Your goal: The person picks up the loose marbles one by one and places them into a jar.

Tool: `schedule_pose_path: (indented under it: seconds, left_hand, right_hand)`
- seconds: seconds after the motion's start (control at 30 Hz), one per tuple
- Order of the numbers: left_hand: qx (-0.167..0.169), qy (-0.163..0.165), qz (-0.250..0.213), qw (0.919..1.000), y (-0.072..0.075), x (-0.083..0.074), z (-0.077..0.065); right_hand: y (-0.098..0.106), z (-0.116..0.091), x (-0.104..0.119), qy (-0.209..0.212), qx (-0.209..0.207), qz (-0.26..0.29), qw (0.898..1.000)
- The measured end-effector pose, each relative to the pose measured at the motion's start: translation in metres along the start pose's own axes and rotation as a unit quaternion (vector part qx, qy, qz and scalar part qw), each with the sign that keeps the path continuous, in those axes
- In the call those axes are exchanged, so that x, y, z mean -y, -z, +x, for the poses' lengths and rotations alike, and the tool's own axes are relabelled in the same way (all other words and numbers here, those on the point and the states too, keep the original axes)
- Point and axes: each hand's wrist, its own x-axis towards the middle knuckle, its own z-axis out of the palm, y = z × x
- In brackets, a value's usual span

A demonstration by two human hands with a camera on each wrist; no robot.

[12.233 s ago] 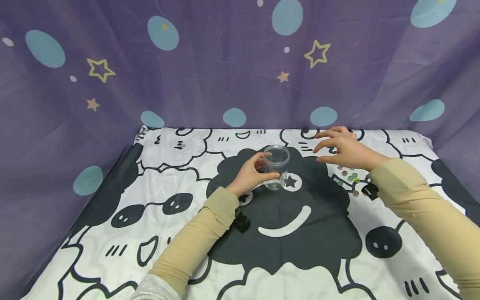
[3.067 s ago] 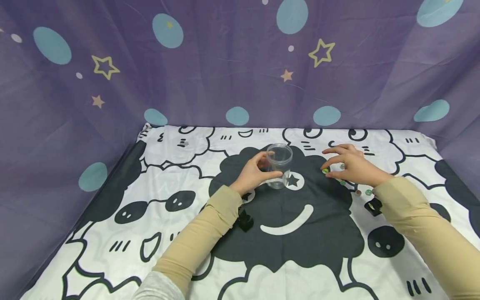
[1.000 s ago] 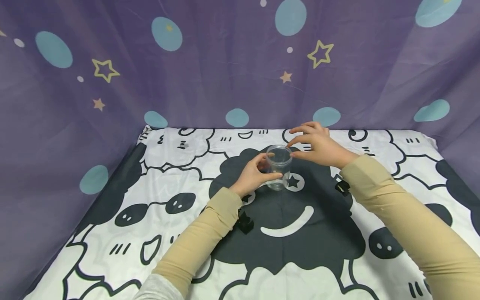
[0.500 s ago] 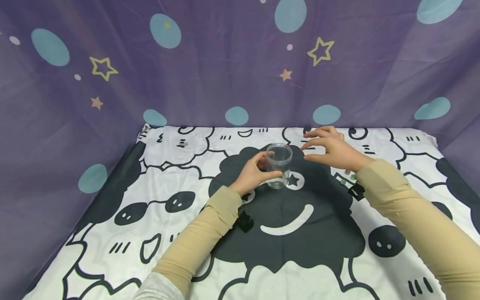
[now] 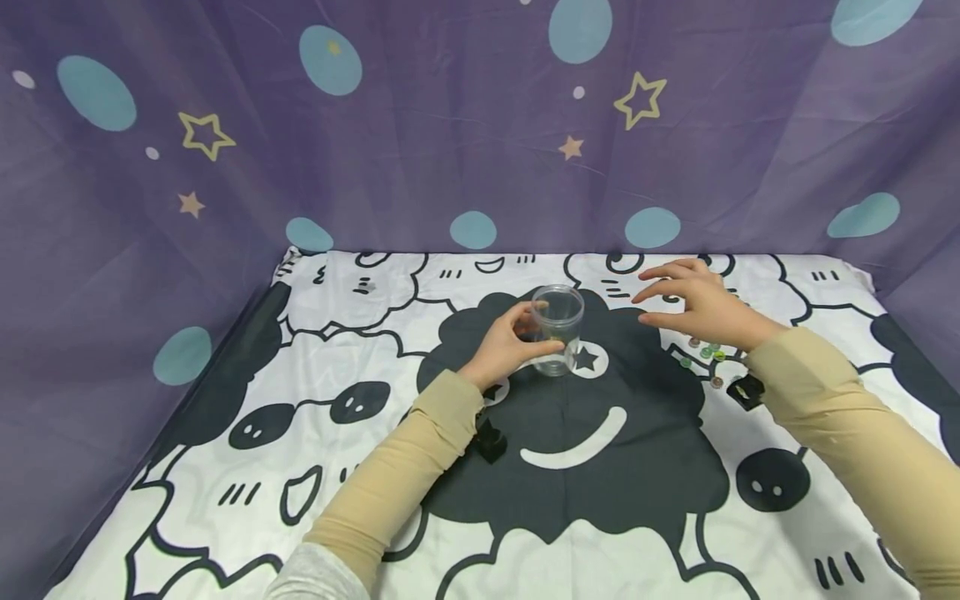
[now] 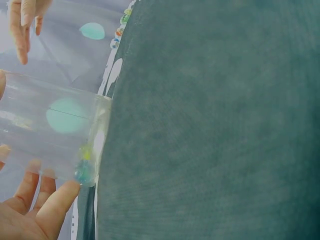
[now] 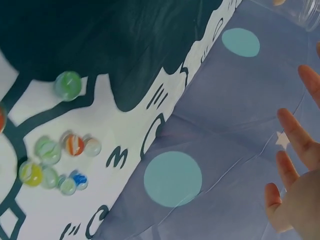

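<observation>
My left hand (image 5: 508,346) grips a clear plastic jar (image 5: 564,321), upright and open at the top, on the dark patch of the cloth. At the jar's bottom, a yellow marble (image 6: 86,151) and bluish-green glass (image 6: 84,171) show through the wall in the left wrist view. To the jar's right, my right hand (image 5: 697,304) hovers with parted fingers and nothing between them. Below it lie several glass marbles (image 5: 707,352). In the right wrist view these include an orange-striped marble (image 7: 74,145), a yellow marble (image 7: 31,173) and, a little apart, a green marble (image 7: 68,86).
A white and black cartoon-print cloth (image 5: 637,550) covers the table. Behind it hangs a purple curtain (image 5: 480,167) with stars and blue ovals. Small black devices sit at the left wrist (image 5: 491,442) and right wrist (image 5: 746,392).
About three seconds ago my right hand pinched a yellow-green marble; it then reached the jar's rim. Now it has drawn back right, fingers empty. The left hand and jar stay put.
</observation>
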Motion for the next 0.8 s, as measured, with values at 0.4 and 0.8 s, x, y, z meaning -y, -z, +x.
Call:
schedule_pose_path:
  seconds: [0.4, 0.8]
  left_hand:
    - [0.002, 0.007, -0.007, 1.0000, 0.000, 0.000, 0.000]
    - [-0.002, 0.003, -0.004, 1.0000, -0.001, -0.001, 0.000]
  right_hand:
    - [0.007, -0.016, -0.010, -0.013, -0.010, -0.007, 1.000]
    - [0.014, -0.034, -0.023, -0.038, 0.002, -0.026, 0.999]
